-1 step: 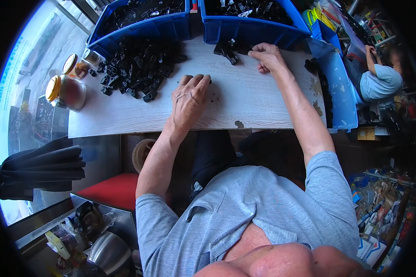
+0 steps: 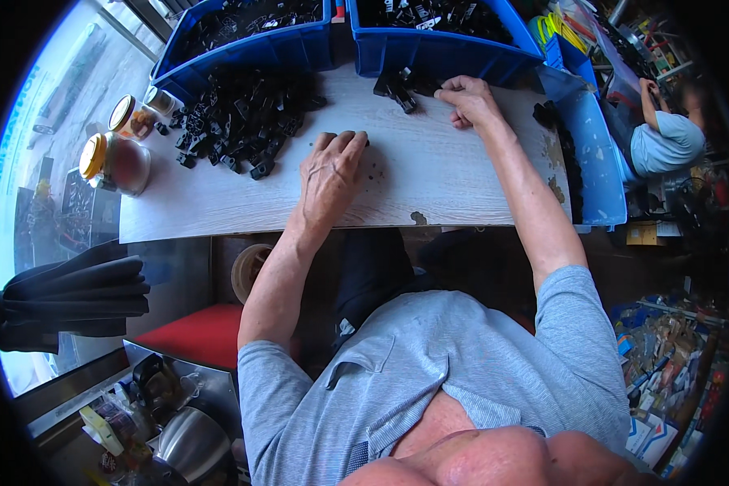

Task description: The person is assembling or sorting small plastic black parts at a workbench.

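My left hand (image 2: pixel 332 168) rests on the pale wood-grain table (image 2: pixel 275 206) with its fingers curled under. A tiny dark bit shows by its fingertips; whatever the fingers hold is hidden. Farther right, my right hand (image 2: pixel 471 103) has thumb and forefinger pinched at the end of a small cluster of black plastic parts (image 2: pixel 398 91), seemingly on one of them. To the left of my left hand spreads a larger heap of black plastic parts (image 2: pixel 243 121), their exact kind too small to make out.
Two blue bins (image 2: pixel 251 50) (image 2: pixel 454 50) of black parts line the table's far edge. Another blue bin (image 2: pixel 603 170) stands against its right side. Lidded jars (image 2: pixel 125 166) sit at the left edge. Beyond, at right, another person (image 2: pixel 664 146) bends over.
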`<state>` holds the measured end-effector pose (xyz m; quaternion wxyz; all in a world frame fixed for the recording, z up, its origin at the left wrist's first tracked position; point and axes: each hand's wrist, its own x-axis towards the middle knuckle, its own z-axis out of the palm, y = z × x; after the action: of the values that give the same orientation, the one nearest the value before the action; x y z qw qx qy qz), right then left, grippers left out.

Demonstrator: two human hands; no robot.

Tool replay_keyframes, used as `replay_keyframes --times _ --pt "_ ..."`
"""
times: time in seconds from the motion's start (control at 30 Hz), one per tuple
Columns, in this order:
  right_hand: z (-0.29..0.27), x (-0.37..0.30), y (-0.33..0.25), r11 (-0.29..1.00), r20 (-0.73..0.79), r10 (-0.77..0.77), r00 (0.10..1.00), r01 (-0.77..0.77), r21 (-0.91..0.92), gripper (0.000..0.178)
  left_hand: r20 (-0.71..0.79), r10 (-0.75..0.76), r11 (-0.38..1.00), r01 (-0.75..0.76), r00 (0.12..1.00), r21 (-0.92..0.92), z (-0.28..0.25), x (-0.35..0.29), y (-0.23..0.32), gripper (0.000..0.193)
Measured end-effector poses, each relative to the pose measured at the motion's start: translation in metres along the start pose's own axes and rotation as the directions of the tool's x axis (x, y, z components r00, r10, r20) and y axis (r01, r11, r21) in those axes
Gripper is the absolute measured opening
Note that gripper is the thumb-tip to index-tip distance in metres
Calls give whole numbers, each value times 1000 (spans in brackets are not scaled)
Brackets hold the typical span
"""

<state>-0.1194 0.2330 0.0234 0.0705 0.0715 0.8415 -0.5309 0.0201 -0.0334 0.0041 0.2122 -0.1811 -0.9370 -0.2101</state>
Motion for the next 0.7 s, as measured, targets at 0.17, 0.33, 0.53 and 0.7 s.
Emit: replay_keyframes --times 0.17,0.33,0.53,0.7 --pt "-6 -6 5 1000 35 27 999 -27 2 22 -85 -6 998 0 996 -67 3 -1 -5 26" --pt "-13 -29 4 998 74 66 995 -67 7 18 -166 -70 990 47 984 -137 8 2 -15 15" --pt "-19 -54 12 997 99 35 994 -42 62 30 -145 -227 958 193 963 -213 8 4 -20 20" --pt "-10 -62 8 995 16 -10 1000 8 103 45 -95 -85 996 81 992 -43 6 2 -10 29"
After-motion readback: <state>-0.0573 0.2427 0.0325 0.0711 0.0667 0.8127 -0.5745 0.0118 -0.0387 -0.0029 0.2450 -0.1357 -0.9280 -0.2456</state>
